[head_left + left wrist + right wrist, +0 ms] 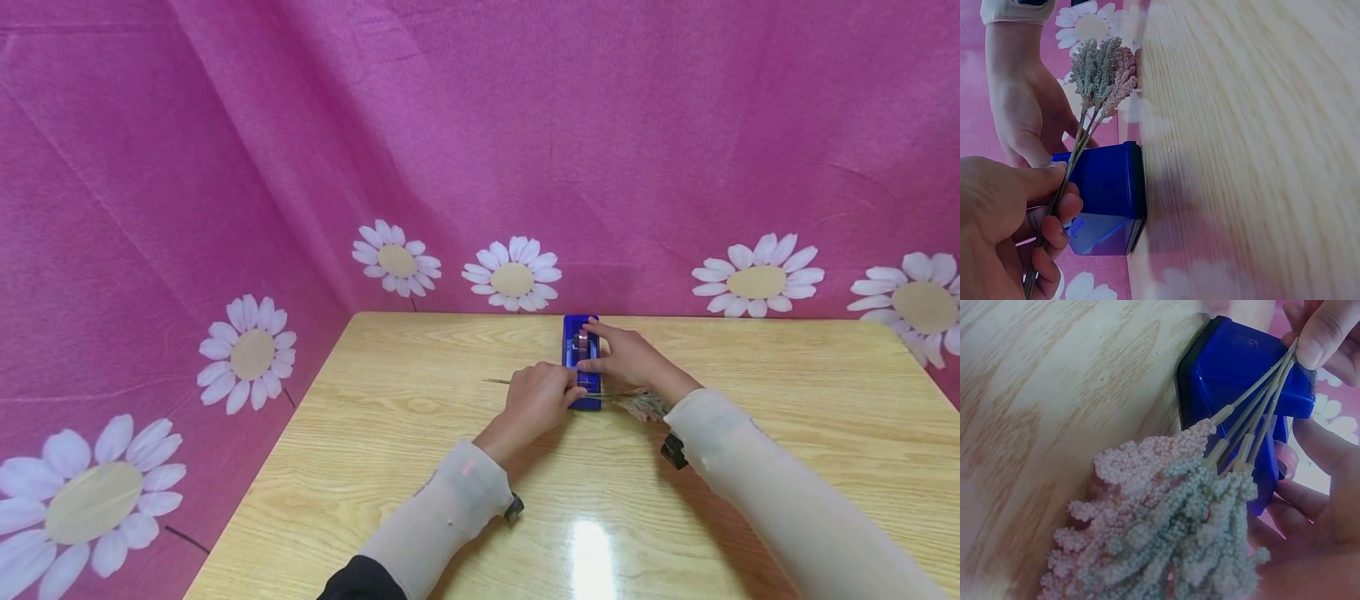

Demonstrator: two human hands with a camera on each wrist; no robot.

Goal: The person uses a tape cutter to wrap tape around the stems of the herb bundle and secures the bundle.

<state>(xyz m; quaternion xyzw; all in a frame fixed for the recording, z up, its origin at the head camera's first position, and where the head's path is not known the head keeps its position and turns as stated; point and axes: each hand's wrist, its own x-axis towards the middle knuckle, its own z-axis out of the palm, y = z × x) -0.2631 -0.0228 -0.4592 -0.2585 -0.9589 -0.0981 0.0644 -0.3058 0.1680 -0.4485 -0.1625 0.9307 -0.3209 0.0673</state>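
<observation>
Left hand is pinching a small bunch of artificial flower stems between thumb and curled fingers, holding them sideways across the near end of a blue box. The fuzzy pink and grey-green flower heads are hanging past the box on the far side of that hand, under the right wrist; the bare stem ends are poking out the other way.

Right hand is resting on the box, fingers curling over its top and side, steadying it on the wooden table. The wrist view shows those fingers wrapping the box's edge.

Progress, as a judgement: the stems are lying over the box, touching its top edge, not yet inside anything. Whether the box is opened is unclear. Bunch gathered and held; placing or trimming seems left to do.
</observation>
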